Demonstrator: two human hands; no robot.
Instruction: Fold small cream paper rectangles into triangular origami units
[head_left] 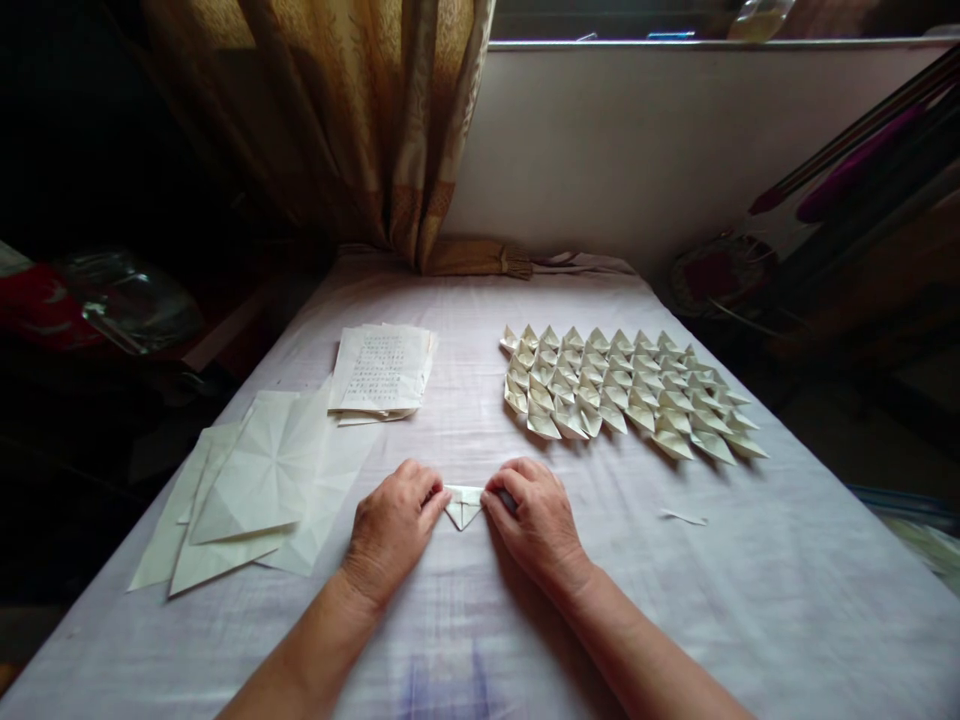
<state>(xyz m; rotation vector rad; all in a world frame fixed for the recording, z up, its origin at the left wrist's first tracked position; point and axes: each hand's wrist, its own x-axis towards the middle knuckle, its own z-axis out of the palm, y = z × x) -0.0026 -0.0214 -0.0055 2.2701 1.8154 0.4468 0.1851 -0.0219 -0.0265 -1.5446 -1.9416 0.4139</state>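
Note:
A small folded piece of white paper [463, 505] lies between my hands at the middle of the table, its point towards me. My left hand [396, 525] pinches its left corner between thumb and fingers. At the opposite corner, my right hand [536, 515] is closed on the paper in the same way. Beyond my right hand stand several rows of small folded paper boats [615, 385], set close together. Behind my left hand lies a stack of paper sheets [382, 370] with writing on the top one.
Loose square sheets with crease lines [259, 470] overlap at the table's left side. A thin paper strip [684, 517] lies to the right. The table [675, 630] wears a pale cloth. A gold curtain [360, 120] hangs over its far edge, beside a white wall [600, 150].

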